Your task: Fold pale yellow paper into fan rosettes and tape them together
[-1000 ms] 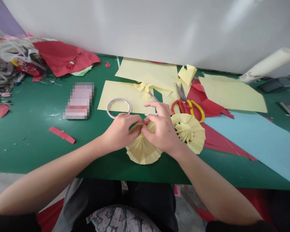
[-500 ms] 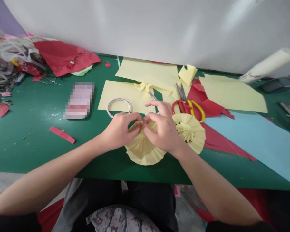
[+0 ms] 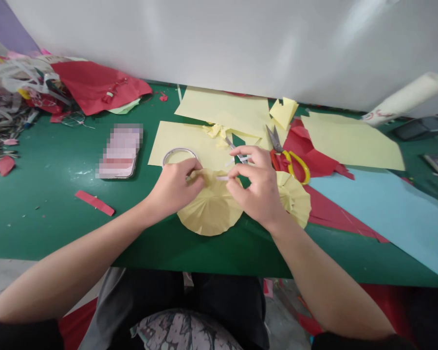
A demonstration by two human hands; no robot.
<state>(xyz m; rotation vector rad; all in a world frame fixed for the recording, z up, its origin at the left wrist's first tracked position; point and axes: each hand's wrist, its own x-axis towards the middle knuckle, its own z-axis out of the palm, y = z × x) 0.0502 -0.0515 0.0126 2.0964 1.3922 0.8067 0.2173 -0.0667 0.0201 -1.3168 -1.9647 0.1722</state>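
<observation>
A pleated yellow paper fan (image 3: 209,214) spreads out over the near part of the green table. My left hand (image 3: 177,187) pinches its upper left edge between thumb and fingers. Above the fan's upper right side, my right hand (image 3: 253,182) is closed on a small white strip (image 3: 222,178), which looks like a piece of tape. Another whitish strip shows by its raised index finger. Partly behind my right hand lies a second pleated yellow paper piece (image 3: 297,201). A roll of tape (image 3: 180,151) rests just beyond my left hand, partly covered by it.
Scissors with red and yellow handles (image 3: 295,165) lie beyond my right hand. Yellow paper sheets (image 3: 222,107) are at the back, blue paper (image 3: 383,199) at the right. A phone (image 3: 118,150) and a red strip (image 3: 95,202) lie left. Scraps (image 3: 7,97) heap up far left.
My hands have moved apart, and the white strip now shows at my right fingertips. The fan has shifted slightly left and away from me with my left hand.
</observation>
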